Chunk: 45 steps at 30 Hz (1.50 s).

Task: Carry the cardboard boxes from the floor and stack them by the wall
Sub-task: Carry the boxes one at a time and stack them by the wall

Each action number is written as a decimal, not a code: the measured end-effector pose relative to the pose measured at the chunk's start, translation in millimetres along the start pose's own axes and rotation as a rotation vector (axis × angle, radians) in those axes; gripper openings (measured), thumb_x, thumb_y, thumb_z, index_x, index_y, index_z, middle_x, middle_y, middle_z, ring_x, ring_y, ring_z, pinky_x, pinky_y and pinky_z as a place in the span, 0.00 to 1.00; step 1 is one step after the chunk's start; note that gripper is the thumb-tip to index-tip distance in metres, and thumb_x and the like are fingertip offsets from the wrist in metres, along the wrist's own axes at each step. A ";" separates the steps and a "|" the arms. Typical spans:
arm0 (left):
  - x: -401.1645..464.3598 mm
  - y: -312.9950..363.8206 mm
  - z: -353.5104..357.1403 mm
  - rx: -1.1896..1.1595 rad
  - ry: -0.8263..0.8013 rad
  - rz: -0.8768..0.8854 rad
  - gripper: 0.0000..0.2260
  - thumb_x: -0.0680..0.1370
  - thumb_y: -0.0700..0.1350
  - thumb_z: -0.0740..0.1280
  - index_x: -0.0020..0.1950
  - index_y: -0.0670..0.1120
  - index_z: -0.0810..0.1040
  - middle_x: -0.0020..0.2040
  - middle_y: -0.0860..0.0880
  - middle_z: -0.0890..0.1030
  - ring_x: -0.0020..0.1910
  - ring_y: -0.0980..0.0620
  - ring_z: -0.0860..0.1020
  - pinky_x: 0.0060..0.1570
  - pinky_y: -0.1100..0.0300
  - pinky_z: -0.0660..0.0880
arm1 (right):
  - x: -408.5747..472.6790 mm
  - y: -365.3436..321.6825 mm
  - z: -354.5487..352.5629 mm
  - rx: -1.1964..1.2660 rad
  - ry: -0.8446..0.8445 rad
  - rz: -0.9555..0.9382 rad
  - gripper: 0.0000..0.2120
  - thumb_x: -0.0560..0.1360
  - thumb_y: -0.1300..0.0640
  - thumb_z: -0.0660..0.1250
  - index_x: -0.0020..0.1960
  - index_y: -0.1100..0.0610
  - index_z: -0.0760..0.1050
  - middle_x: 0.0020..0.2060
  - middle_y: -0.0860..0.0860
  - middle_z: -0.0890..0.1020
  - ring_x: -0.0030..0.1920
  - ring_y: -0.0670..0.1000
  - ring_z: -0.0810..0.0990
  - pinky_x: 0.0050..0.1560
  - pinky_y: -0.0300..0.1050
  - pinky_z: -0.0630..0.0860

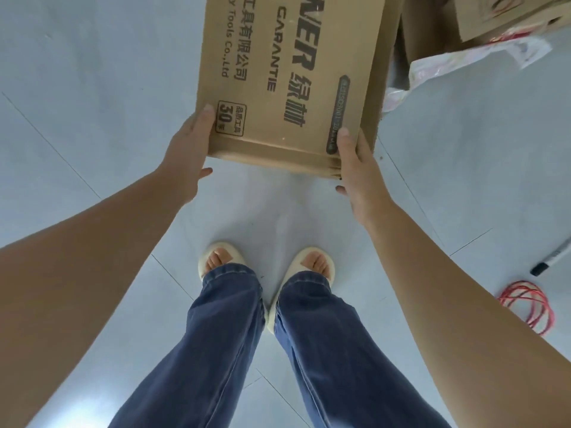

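box: flattened-looking printed cardboard box (278,78), held out in front of the person, above the floor (92,118), near edge toward the body, far end cut off by the top of frame
left hand (188,156): on the box's near-left corner, thumb lying on the printed top face, fingers going under; gripping the box
right hand (355,174): on the near-right corner, thumb on top by the dark label strip, fingers curled beneath; gripping the box
box state: lifted, roughly level, slightly skewed to the right; looks thin and light, so two-corner hold seems enough
step: carry phase, my read; box is off the floor and in both hands, not yet set down
other cardboard: more boxes (482,17) at upper right, just beside the held one; cannot tell if this is the stack or the source pile
wall: not in view
next move needs: find the wall side, keep both grips, lower the box flat onto the pile with edges aligned
risk: red cord (528,307) and marker (553,261) lie on floor to the right, plastic wrap (463,60) near the boxes; trip or snag possible
feet: pale slippers (222,254), blue jeans, standing below the box
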<state>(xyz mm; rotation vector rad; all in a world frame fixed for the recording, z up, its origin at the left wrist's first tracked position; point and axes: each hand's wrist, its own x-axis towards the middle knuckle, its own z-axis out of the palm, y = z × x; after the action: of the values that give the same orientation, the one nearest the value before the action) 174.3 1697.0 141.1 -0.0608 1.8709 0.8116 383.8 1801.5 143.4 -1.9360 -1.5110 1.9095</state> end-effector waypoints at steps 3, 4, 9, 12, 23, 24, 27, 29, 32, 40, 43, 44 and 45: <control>-41.9 23.6 -20.6 -0.034 0.035 0.016 0.11 0.78 0.62 0.59 0.58 0.65 0.73 0.55 0.65 0.75 0.59 0.57 0.72 0.58 0.47 0.71 | -34.0 -37.4 1.2 0.038 0.008 -0.026 0.22 0.80 0.40 0.53 0.73 0.40 0.60 0.55 0.37 0.75 0.56 0.41 0.75 0.61 0.52 0.75; -59.1 30.5 -30.8 -0.061 0.047 0.019 0.08 0.78 0.62 0.59 0.54 0.66 0.73 0.52 0.67 0.75 0.57 0.58 0.73 0.58 0.47 0.70 | -47.7 -52.9 1.3 0.044 -0.001 -0.026 0.19 0.80 0.40 0.53 0.71 0.38 0.62 0.56 0.40 0.76 0.56 0.44 0.77 0.59 0.54 0.77; -165.8 66.5 -89.2 -0.257 0.149 0.012 0.07 0.79 0.59 0.59 0.52 0.64 0.76 0.42 0.67 0.81 0.44 0.64 0.78 0.46 0.51 0.77 | -128.9 -142.3 7.1 0.003 -0.094 0.000 0.13 0.81 0.44 0.52 0.45 0.28 0.71 0.44 0.36 0.80 0.47 0.43 0.81 0.55 0.61 0.79; -235.2 77.2 -121.9 -0.334 0.211 -0.002 0.06 0.80 0.58 0.59 0.50 0.64 0.75 0.45 0.63 0.79 0.45 0.60 0.77 0.45 0.50 0.77 | -185.7 -189.4 13.7 -0.050 -0.171 -0.007 0.10 0.82 0.45 0.50 0.53 0.34 0.69 0.50 0.39 0.76 0.50 0.44 0.77 0.57 0.63 0.77; -495.6 67.7 -200.6 -0.735 0.468 0.109 0.07 0.79 0.57 0.60 0.47 0.67 0.77 0.38 0.70 0.79 0.40 0.69 0.78 0.42 0.55 0.74 | -409.2 -296.8 22.5 -0.377 -0.364 -0.315 0.18 0.81 0.41 0.49 0.70 0.38 0.63 0.61 0.44 0.76 0.62 0.52 0.75 0.63 0.63 0.72; -520.1 61.3 -205.2 -0.780 0.504 0.116 0.06 0.79 0.58 0.61 0.50 0.66 0.77 0.40 0.69 0.80 0.44 0.66 0.78 0.42 0.54 0.74 | -430.8 -301.2 23.4 -0.403 -0.403 -0.354 0.17 0.81 0.41 0.49 0.68 0.37 0.63 0.61 0.44 0.76 0.62 0.52 0.75 0.63 0.63 0.73; -589.5 39.8 -214.1 -0.902 0.614 0.159 0.07 0.79 0.56 0.61 0.47 0.67 0.78 0.40 0.69 0.80 0.47 0.64 0.74 0.42 0.54 0.74 | -495.8 -310.8 30.7 -0.482 -0.514 -0.473 0.13 0.80 0.39 0.49 0.62 0.28 0.64 0.60 0.41 0.76 0.62 0.50 0.75 0.62 0.63 0.73; -628.0 22.0 -216.7 -0.982 0.700 0.202 0.12 0.79 0.55 0.61 0.40 0.67 0.79 0.35 0.70 0.79 0.44 0.64 0.75 0.42 0.54 0.74 | -533.9 -313.2 39.8 -0.517 -0.583 -0.535 0.11 0.79 0.39 0.49 0.56 0.24 0.66 0.57 0.38 0.77 0.61 0.50 0.75 0.62 0.63 0.73; -678.8 -9.4 -221.3 -1.093 0.834 0.232 0.10 0.80 0.53 0.60 0.44 0.63 0.79 0.34 0.70 0.79 0.34 0.70 0.78 0.39 0.55 0.74 | -586.9 -309.5 59.2 -0.562 -0.678 -0.613 0.15 0.79 0.38 0.50 0.63 0.29 0.66 0.61 0.40 0.76 0.63 0.51 0.74 0.63 0.64 0.72; -786.9 -123.2 -266.7 -1.325 1.064 0.238 0.07 0.78 0.55 0.61 0.50 0.61 0.79 0.41 0.65 0.81 0.40 0.65 0.79 0.40 0.56 0.75 | -717.2 -249.8 141.8 -0.665 -0.871 -0.752 0.15 0.79 0.36 0.50 0.64 0.26 0.63 0.61 0.40 0.75 0.63 0.48 0.73 0.64 0.54 0.71; -833.9 -191.1 -293.1 -1.380 1.159 0.207 0.07 0.78 0.55 0.61 0.51 0.61 0.79 0.39 0.65 0.81 0.39 0.64 0.79 0.31 0.61 0.74 | -778.5 -200.5 187.1 -0.702 -0.959 -0.761 0.19 0.79 0.37 0.50 0.69 0.32 0.62 0.62 0.40 0.75 0.64 0.48 0.72 0.64 0.54 0.71; -849.7 -214.6 -300.8 -1.392 1.196 0.203 0.07 0.78 0.55 0.61 0.49 0.61 0.79 0.37 0.65 0.81 0.35 0.64 0.80 0.27 0.63 0.74 | -799.0 -182.7 202.7 -0.717 -0.996 -0.751 0.19 0.79 0.37 0.51 0.69 0.32 0.63 0.63 0.41 0.75 0.64 0.48 0.72 0.64 0.55 0.71; -866.4 -238.9 -307.0 -1.404 1.234 0.191 0.07 0.78 0.55 0.61 0.46 0.62 0.79 0.36 0.65 0.81 0.34 0.64 0.80 0.25 0.63 0.73 | -819.7 -163.9 217.6 -0.737 -1.033 -0.738 0.19 0.79 0.37 0.51 0.69 0.33 0.63 0.63 0.41 0.75 0.64 0.49 0.72 0.65 0.58 0.71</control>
<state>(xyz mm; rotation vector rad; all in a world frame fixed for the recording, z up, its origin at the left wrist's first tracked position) 413.6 1069.5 812.7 -1.5515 1.8662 2.4382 302.9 1251.5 804.6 -0.0519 -2.8812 2.1337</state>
